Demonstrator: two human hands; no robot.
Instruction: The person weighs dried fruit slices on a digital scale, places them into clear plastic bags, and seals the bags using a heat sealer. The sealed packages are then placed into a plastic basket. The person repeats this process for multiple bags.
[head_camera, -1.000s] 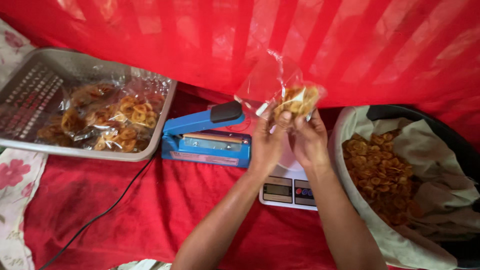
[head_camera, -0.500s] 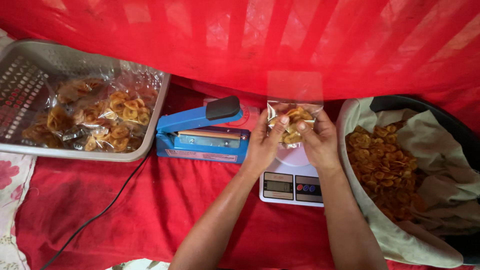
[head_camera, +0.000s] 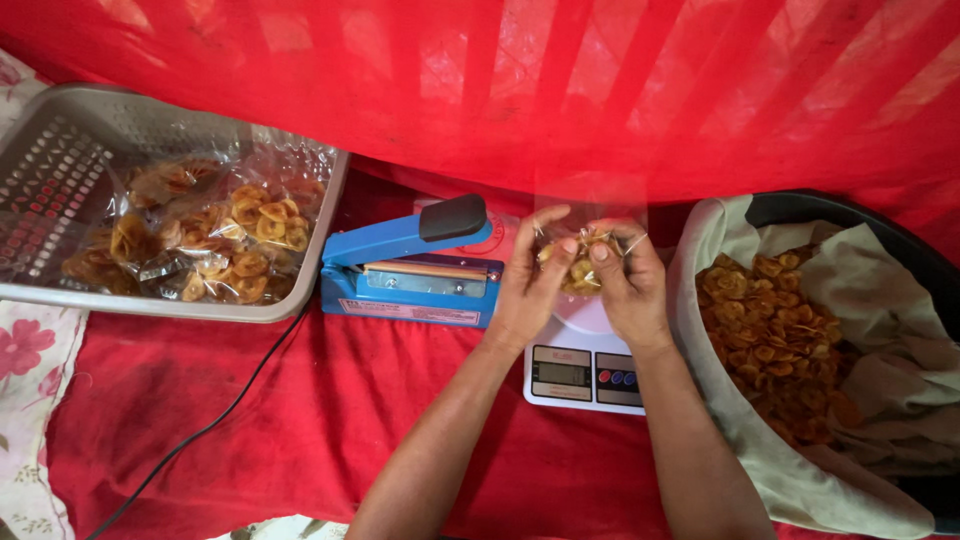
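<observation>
Left hand (head_camera: 527, 290) and right hand (head_camera: 632, 290) are both closed, fingertips pinching a clear bag of chips (head_camera: 582, 262) directly above the digital scale (head_camera: 585, 372). The bag is probably light, its film soft and slippery, contents brittle; grip the upper film. Left of the scale: blue heat sealer (head_camera: 410, 270), then grey basket (head_camera: 60, 170). Right: chip-filled tub (head_camera: 850, 215).

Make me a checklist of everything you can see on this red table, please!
Surface: red cloth, flowered cloth at left.
Job's things: small clear bag of chips, over the white scale.
Clutter: blue heat sealer; grey basket of packed bags; lined tub of loose chips.
Grips: left hand and right hand both pinch the bag.
Cables: black cord across the cloth.
Surroundings: red sheer curtain.
</observation>
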